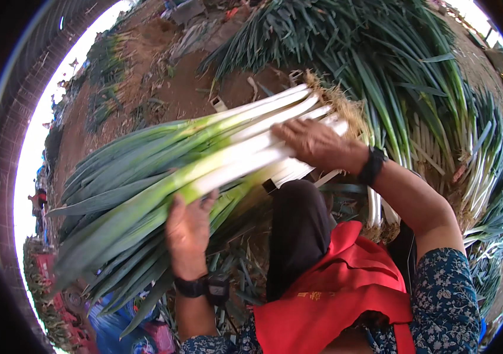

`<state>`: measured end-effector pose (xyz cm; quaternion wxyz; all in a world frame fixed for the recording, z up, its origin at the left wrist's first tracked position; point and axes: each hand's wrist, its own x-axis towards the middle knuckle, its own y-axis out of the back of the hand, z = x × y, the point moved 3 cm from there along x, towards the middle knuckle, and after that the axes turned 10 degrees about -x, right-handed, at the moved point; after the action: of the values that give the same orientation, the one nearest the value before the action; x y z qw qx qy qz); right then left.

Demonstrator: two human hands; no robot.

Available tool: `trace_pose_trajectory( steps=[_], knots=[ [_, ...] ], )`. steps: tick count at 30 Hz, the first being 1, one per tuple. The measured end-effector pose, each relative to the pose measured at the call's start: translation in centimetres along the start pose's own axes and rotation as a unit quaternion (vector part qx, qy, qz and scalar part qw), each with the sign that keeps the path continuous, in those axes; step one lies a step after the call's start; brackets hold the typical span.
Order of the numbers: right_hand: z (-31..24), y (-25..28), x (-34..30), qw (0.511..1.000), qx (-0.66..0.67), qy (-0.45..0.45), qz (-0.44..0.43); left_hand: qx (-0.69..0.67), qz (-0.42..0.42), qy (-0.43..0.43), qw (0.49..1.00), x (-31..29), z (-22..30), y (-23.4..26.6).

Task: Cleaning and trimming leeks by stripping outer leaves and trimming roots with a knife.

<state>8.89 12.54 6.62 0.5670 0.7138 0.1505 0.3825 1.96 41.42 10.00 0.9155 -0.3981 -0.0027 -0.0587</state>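
Note:
A large bundle of leeks (228, 156) lies slantwise before me, white shanks and tan roots at the upper right, dark green leaves fanning to the lower left. My right hand (313, 143) is closed over the white shanks near the roots, its palm hidden. My left hand (189, 227) cups the near leek from below, where white turns to green. Its fingertips are partly hidden behind the stalk. Slight blur shows on the near leek and my left hand.
A big heap of leeks (346, 47) covers the ground ahead and to the right. More leeks (481, 171) lie along the right side. Blue plastic (112, 327) and a red crate (48, 271) are at the lower left. My dark-clad knee (298, 218) is just below the bundle.

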Motion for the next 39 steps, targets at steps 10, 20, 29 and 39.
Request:
trace_pose_trajectory(
  steps=[10, 20, 29, 39],
  knots=[
    [4.3, -5.4, -1.1, 0.979, 0.026, -0.175, -0.105, 0.605, -0.052, -0.009, 0.795, -1.4, -2.7, -4.5],
    [4.2, -3.9, -1.5, 0.975, 0.053, -0.205, -0.061, 0.92, -0.171, -0.146, 0.32, 2.9, -1.7, -5.1],
    [9.8, -6.8, -1.7, 0.964, 0.177, -0.193, -0.035, 0.905, -0.248, -0.056, 0.341, 8.4, -0.1, -5.8],
    [13.5, -4.7, 3.7, 0.941, 0.277, -0.192, 0.023, 0.897, -0.264, -0.067, 0.348, 13.2, 1.3, -8.0]
  ],
)
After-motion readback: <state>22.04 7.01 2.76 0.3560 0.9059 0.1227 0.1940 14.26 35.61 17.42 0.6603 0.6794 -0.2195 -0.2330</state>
